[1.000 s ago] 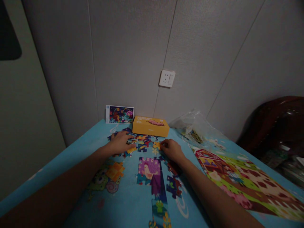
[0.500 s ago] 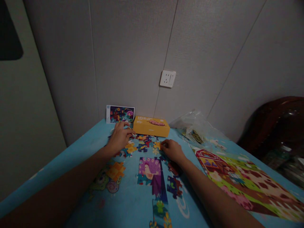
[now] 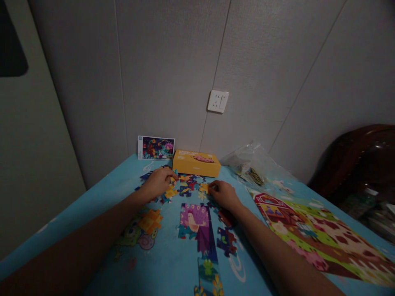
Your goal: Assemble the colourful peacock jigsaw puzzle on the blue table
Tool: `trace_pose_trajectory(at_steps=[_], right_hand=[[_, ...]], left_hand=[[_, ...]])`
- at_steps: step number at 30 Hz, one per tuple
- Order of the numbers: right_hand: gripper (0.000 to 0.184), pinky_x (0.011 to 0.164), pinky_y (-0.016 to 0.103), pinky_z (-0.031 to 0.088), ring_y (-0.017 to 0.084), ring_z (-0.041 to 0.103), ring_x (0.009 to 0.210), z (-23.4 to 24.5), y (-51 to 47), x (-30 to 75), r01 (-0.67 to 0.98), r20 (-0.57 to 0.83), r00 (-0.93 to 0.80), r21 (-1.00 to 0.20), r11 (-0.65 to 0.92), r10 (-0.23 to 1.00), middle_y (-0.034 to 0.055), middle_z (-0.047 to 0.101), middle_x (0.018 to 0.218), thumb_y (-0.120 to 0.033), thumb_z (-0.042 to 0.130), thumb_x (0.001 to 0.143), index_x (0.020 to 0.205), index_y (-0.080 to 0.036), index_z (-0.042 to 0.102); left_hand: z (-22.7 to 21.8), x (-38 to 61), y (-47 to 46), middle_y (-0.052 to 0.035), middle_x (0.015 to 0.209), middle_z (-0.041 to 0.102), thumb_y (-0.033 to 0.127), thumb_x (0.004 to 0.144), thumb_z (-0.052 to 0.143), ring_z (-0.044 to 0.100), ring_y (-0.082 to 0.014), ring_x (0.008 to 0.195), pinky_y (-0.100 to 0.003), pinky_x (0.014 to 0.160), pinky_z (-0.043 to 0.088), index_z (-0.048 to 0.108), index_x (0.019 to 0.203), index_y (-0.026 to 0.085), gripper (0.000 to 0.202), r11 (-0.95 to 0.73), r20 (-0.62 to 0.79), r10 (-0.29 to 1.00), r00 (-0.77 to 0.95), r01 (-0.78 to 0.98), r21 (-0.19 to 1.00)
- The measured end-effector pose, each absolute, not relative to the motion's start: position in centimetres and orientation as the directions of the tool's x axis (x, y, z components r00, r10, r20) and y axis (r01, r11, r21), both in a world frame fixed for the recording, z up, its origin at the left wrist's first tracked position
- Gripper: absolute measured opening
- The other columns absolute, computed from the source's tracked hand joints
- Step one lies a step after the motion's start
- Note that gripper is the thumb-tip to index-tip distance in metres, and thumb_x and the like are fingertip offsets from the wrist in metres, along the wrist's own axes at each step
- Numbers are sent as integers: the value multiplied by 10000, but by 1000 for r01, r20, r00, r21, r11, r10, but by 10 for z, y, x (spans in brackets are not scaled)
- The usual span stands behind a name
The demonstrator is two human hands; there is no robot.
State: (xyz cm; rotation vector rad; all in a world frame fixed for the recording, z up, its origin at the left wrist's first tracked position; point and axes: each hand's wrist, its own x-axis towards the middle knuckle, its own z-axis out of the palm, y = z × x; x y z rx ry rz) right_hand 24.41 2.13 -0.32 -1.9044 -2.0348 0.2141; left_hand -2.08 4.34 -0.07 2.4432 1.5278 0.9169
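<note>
Loose jigsaw pieces (image 3: 188,186) lie scattered on a blue patterned table cover (image 3: 101,193), in front of a yellow box (image 3: 196,163). My left hand (image 3: 158,183) is curled over the left part of the pile, pinching a small piece at its fingertips close to the box's left corner. My right hand (image 3: 224,194) rests on the cover with fingers bent, holding a yellow piece (image 3: 204,188) at the pile's right edge. A joined strip of puzzle with a purple bird (image 3: 197,224) lies nearer to me, between my forearms.
A picture card (image 3: 156,148) leans on the wall behind the box. A clear plastic bag (image 3: 251,164) sits at the back right. A finished farm puzzle (image 3: 311,232) covers the right side. A wall socket (image 3: 217,101) is above. A dark wooden chair (image 3: 361,160) stands at the far right.
My left hand went forward to the box's left corner, then drew back a little with a piece pinched in its fingers. My right hand stayed in place.
</note>
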Motion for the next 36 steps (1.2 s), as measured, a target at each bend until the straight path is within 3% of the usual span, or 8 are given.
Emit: trace_pose_trajectory(at_steps=[6,10,13,16,20,25,31,36], right_hand=[[268,666,271,360,195,619,813,-3,21,244,935,144,-41,-343,89,989,68,708,937,-286,521,804,1000,-205,685],[255,680,270,365,193,623,819,-3,21,244,935,136,-40,-346,85,990,63,711,941,-288,529,804,989,-208,685],[257,682,269,366,193,624,822,-2,21,244,934,132,-38,-347,82,991,61,713,943,-289,531,803,990,-202,685],[263,685,267,371,191,624,824,-3,22,244,932,132,-41,-352,85,990,51,717,941,-286,529,803,999,-202,681],[252,678,268,379,192,626,801,-3,21,243,923,150,-54,-370,107,987,50,719,897,-263,534,794,979,-195,691],[248,623,246,390,157,601,686,1,11,230,790,223,-183,-546,279,957,55,700,788,-335,518,837,882,-161,689],[353,573,221,371,121,509,621,1,-6,207,492,312,-453,-694,526,835,19,638,757,-449,558,831,974,-140,650],[261,574,219,349,112,467,605,-7,-5,204,464,304,-457,-720,516,836,-4,586,676,-374,537,845,803,-137,639]], left_hand=[[6,-17,33,-75,1125,654,257,770,521,565,-246,1088,-341,958,419,690,1085,207,361,-430,309,890,335,843,323],[11,-17,25,-147,1300,528,514,712,616,451,-359,1224,-513,999,355,529,1307,210,674,-421,142,906,400,888,187],[11,-16,22,-171,1313,506,472,742,607,495,-333,1186,-444,1000,376,498,1334,163,677,-469,94,883,459,866,174],[11,-14,23,-157,1214,572,365,791,563,551,-281,1107,-352,964,413,549,1284,138,542,-525,150,851,504,831,183],[12,-12,26,-107,1057,634,273,831,512,594,-225,985,-316,900,446,633,1171,158,379,-547,339,823,457,798,253],[16,-6,23,-56,890,639,221,886,474,605,-162,827,-280,779,482,700,978,179,247,-629,634,721,279,648,430],[9,15,6,-48,906,641,204,820,600,615,-148,837,-239,736,489,696,965,181,176,-722,629,691,356,364,588],[9,20,2,-36,797,645,224,826,598,614,-141,769,-234,704,480,715,887,179,140,-725,611,689,391,395,565]])
